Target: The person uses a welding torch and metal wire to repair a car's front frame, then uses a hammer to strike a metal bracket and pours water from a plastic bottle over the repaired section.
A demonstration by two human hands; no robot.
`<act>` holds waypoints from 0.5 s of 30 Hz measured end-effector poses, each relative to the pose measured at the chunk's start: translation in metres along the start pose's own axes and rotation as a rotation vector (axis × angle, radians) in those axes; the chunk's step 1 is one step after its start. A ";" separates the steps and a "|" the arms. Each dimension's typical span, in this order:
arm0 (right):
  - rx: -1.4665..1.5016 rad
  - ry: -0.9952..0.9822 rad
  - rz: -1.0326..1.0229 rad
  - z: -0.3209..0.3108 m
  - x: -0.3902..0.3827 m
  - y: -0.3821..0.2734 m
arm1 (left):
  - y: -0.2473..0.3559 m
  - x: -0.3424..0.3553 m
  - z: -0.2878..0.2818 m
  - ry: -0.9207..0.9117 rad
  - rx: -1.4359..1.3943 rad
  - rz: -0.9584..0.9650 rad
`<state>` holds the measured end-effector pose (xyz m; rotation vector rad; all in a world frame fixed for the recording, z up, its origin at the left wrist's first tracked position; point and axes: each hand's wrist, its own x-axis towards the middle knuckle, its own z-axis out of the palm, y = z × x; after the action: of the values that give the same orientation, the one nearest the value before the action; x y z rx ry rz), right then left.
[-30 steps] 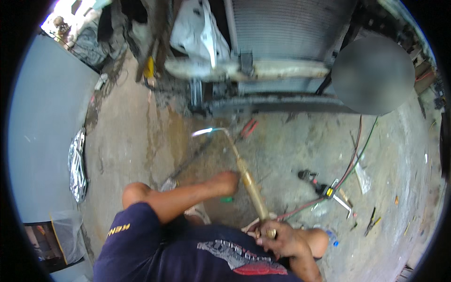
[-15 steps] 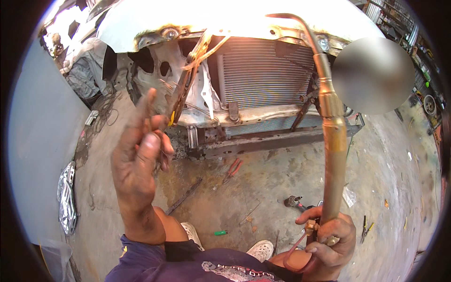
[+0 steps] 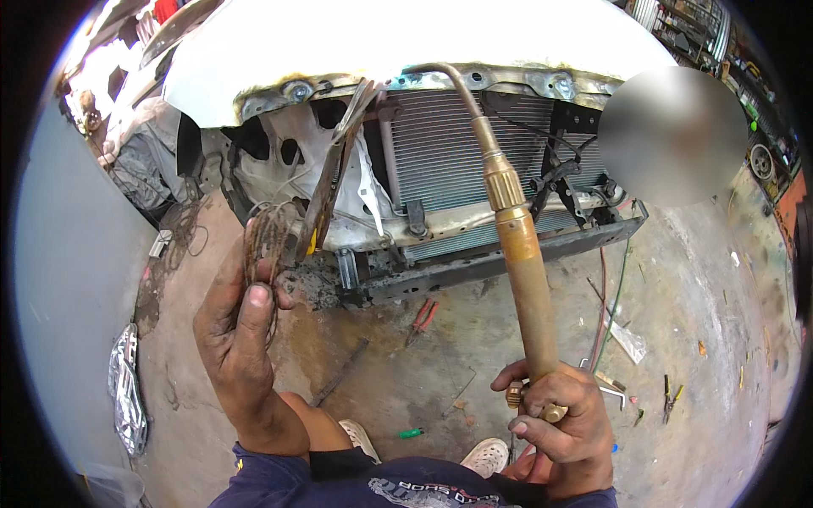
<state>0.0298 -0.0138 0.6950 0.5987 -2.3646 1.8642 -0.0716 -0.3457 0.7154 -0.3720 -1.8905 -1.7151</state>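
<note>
Grasping the brass gas torch [image 3: 529, 284], your right hand [image 3: 569, 415] holds its long axis up-left toward the front edge of the white hood [image 3: 339, 42]; your left hand [image 3: 240, 334], pinching a coil of thin wire [image 3: 269, 241], looks nearer the nozzle [image 3: 451, 74].

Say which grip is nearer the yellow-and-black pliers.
Right. The right grip, around the torch handle, is left of the pliers; the left grip, holding coiled wire, is much farther left.

Stained grey concrete floor [image 3: 682, 292] spreads below, smooth blue-grey wall-like surface [image 3: 59, 254] stands far left, cluttered shelves [image 3: 688, 25] fill upper right, and bright light [image 3: 95, 66] washes out the upper-left edge.
</note>
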 end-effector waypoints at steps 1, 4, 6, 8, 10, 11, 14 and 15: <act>-0.009 -0.014 0.007 0.000 0.001 0.000 | -0.002 0.000 -0.002 0.020 0.011 -0.001; -0.014 -0.014 -0.008 0.003 0.004 0.001 | -0.005 -0.001 -0.006 0.045 0.031 -0.006; -0.007 -0.005 -0.012 0.003 0.005 0.003 | -0.007 0.000 -0.006 0.013 0.023 -0.014; 0.003 0.001 -0.007 0.003 0.004 0.007 | -0.008 0.000 -0.005 0.018 0.019 -0.016; 0.010 -0.002 0.009 0.003 0.006 0.007 | -0.009 -0.001 -0.005 0.015 0.021 -0.011; 0.015 -0.003 0.017 0.002 0.007 0.007 | -0.010 -0.002 -0.005 0.009 0.024 -0.005; 0.028 -0.007 0.037 0.002 0.009 0.008 | -0.008 -0.004 -0.002 0.019 0.015 0.001; 0.026 0.000 0.031 0.002 0.008 0.009 | -0.007 -0.004 -0.001 0.026 0.009 0.001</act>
<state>0.0196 -0.0165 0.6888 0.5667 -2.3665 1.9106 -0.0719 -0.3472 0.7070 -0.3454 -1.8786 -1.7027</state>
